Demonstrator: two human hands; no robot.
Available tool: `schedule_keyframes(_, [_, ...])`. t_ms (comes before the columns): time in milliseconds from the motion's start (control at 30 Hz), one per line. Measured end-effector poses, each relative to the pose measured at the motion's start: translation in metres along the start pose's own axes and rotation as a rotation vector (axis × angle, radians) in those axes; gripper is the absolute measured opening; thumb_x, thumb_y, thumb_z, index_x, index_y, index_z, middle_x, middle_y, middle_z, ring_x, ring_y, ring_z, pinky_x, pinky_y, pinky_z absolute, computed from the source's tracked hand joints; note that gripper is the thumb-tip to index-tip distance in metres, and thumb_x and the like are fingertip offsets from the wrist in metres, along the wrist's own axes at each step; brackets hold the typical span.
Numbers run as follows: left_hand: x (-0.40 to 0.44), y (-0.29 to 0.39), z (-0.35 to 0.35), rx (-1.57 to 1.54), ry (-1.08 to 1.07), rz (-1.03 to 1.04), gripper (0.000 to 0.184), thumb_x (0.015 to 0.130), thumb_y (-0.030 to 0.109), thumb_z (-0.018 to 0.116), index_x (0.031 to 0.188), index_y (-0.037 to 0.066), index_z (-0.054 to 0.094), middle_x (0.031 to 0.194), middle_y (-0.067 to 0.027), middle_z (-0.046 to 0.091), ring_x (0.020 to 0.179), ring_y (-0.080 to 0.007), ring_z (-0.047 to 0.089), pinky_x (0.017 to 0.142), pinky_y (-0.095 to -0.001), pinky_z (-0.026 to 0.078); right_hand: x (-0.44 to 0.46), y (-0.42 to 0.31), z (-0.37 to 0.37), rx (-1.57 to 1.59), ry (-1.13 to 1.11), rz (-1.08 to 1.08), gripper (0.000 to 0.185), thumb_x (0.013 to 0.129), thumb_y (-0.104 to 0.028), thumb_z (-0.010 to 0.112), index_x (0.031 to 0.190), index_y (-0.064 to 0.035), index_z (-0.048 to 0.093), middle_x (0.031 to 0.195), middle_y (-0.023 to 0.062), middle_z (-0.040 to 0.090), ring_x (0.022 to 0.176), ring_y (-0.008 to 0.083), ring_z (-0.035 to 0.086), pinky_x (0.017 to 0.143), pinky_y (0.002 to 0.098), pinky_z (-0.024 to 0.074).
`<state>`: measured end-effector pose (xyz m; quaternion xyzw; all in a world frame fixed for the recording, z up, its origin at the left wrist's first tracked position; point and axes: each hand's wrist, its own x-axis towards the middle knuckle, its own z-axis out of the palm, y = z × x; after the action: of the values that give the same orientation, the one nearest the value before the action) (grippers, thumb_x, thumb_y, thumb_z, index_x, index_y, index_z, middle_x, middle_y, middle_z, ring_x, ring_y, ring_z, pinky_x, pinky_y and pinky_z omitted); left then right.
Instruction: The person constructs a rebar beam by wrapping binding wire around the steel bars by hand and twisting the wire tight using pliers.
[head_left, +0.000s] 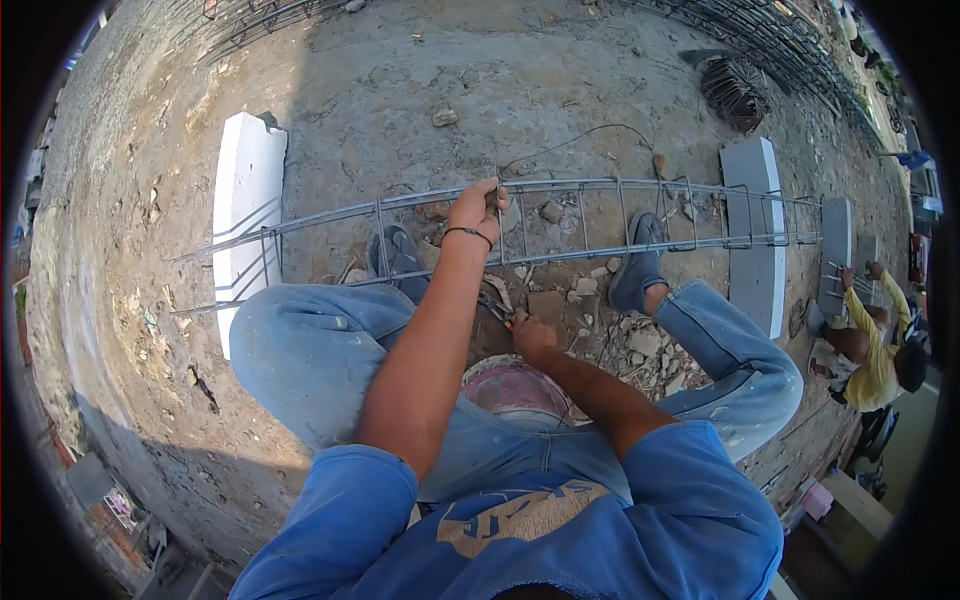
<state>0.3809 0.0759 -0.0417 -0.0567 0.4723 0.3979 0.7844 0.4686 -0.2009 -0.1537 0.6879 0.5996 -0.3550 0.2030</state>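
A long rebar cage [560, 256] with square stirrups lies across in front of me, resting on white and grey blocks. My left hand [478, 210] is closed around a stirrup at the cage's far bars, with a dark bracelet on the wrist. My right hand [533, 336] is closed on pliers [497, 308], whose jaws point toward the near bars. A thin wire [585, 135] curves from beside my left hand toward a small brown object [660, 166]. My feet stand on the ground under the cage.
A white block [240, 210] supports the cage at left, a grey-white block [755, 235] at right. Rubble [645, 343] lies near my right foot. A wire bundle [735, 92] and more rebar [790, 45] lie beyond. A co-worker [875, 345] crouches at far right.
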Motion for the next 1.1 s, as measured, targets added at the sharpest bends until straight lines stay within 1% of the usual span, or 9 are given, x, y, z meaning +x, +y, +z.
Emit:
schedule_keyframes(267, [0.001, -0.005, -0.002, -0.073, 0.020, 0.032, 0.011, 0.089, 0.002, 0.065, 0.098, -0.002, 0.060, 0.084, -0.0104, 0.063, 0.069, -0.0208, 0.063, 0.050, -0.0298, 0.049, 0.005, -0.002, -0.018, 0.034, 0.120, -0.098, 0.025, 0.091, -0.025, 0.057, 0.104, -0.0032, 0.057, 0.086, 0.0212, 0.070, 0.078, 0.0319, 0.071, 0.070, 0.0447, 0.0557])
schedule_keyframes(433, [-0.006, -0.004, 0.004, -0.086, 0.027, 0.024, 0.008, 0.090, 0.002, 0.063, 0.097, 0.001, 0.059, 0.083, -0.0092, 0.062, 0.070, -0.0188, 0.064, 0.048, -0.0276, 0.047, -0.016, 0.021, -0.094, 0.536, -0.591, -0.079, 0.044, 0.088, -0.042, 0.068, 0.071, -0.0019, 0.065, 0.057, 0.0103, 0.063, 0.053, 0.0212, 0.064, 0.053, 0.0393, 0.0496])
schedule_keyframes(567, [-0.009, -0.004, 0.007, -0.101, 0.050, -0.010, 0.003, 0.091, 0.003, 0.061, 0.093, 0.003, 0.059, 0.082, -0.0087, 0.063, 0.068, -0.0174, 0.063, 0.047, -0.0268, 0.046, -0.087, 0.047, -0.216, 0.396, -0.500, -0.291, 0.028, 0.090, -0.025, 0.062, 0.081, 0.0008, 0.069, 0.068, 0.0127, 0.068, 0.053, 0.0216, 0.062, 0.052, 0.0369, 0.0491])
schedule_keyframes(633, [-0.013, -0.004, 0.010, -0.126, 0.058, -0.013, 0.002, 0.091, 0.003, 0.061, 0.092, 0.003, 0.060, 0.082, -0.0083, 0.063, 0.068, -0.0172, 0.063, 0.047, -0.0265, 0.046, -0.108, 0.074, -0.277, 0.306, -0.633, -0.036, 0.023, 0.088, -0.021, 0.064, 0.086, 0.0007, 0.068, 0.071, 0.0140, 0.069, 0.060, 0.0219, 0.066, 0.060, 0.0382, 0.0519])
schedule_keyframes(700, [-0.014, -0.002, 0.013, -0.147, 0.066, -0.013, 0.002, 0.091, 0.003, 0.061, 0.091, 0.002, 0.060, 0.082, -0.0079, 0.063, 0.068, -0.0171, 0.063, 0.047, -0.0263, 0.046, -0.128, 0.083, -0.344, 0.024, -0.476, -0.004, 0.020, 0.086, -0.019, 0.066, 0.090, -0.0001, 0.069, 0.074, 0.0162, 0.069, 0.072, 0.0300, 0.068, 0.069, 0.0419, 0.0527])
schedule_keyframes(767, [-0.012, -0.005, 0.013, -0.143, 0.060, 0.000, 0.004, 0.091, 0.003, 0.062, 0.094, 0.002, 0.061, 0.083, -0.0079, 0.064, 0.069, -0.0164, 0.063, 0.048, -0.0256, 0.045, -0.131, 0.115, -0.379, -0.418, -0.030, -0.330, 0.018, 0.085, -0.014, 0.065, 0.096, -0.0013, 0.069, 0.079, 0.0172, 0.069, 0.080, 0.0363, 0.067, 0.074, 0.0446, 0.0523])
schedule_keyframes(833, [-0.005, -0.011, 0.008, -0.157, 0.051, -0.011, 0.005, 0.090, 0.003, 0.062, 0.095, 0.002, 0.061, 0.084, -0.0080, 0.064, 0.069, -0.0163, 0.063, 0.048, -0.0252, 0.045, -0.122, 0.114, -0.411, -0.431, 0.256, -0.334, 0.020, 0.085, -0.010, 0.063, 0.103, -0.0021, 0.068, 0.092, 0.0182, 0.068, 0.088, 0.0405, 0.064, 0.078, 0.0472, 0.0509])
schedule_keyframes(967, [-0.018, -0.005, 0.011, -0.120, 0.037, -0.007, 0.007, 0.092, 0.005, 0.064, 0.095, 0.001, 0.060, 0.085, -0.0093, 0.064, 0.070, -0.0169, 0.064, 0.050, -0.0255, 0.047, -0.051, 0.115, -0.438, -0.563, 0.400, -0.343, 0.050, 0.087, -0.007, 0.059, 0.136, -0.0062, 0.050, 0.131, 0.0198, 0.052, 0.111, 0.0392, 0.059, 0.091, 0.0473, 0.0482])
schedule_keyframes(1100, [-0.019, -0.009, 0.005, -0.116, 0.050, 0.039, 0.011, 0.095, 0.008, 0.064, 0.097, -0.002, 0.060, 0.085, -0.0109, 0.065, 0.070, -0.0176, 0.064, 0.052, -0.0268, 0.051, 0.033, 0.098, -0.437, -0.616, 0.483, -0.410, 0.059, 0.087, -0.005, 0.059, 0.143, -0.0085, 0.042, 0.140, 0.0193, 0.044, 0.125, 0.0391, 0.050, 0.104, 0.0510, 0.0396])
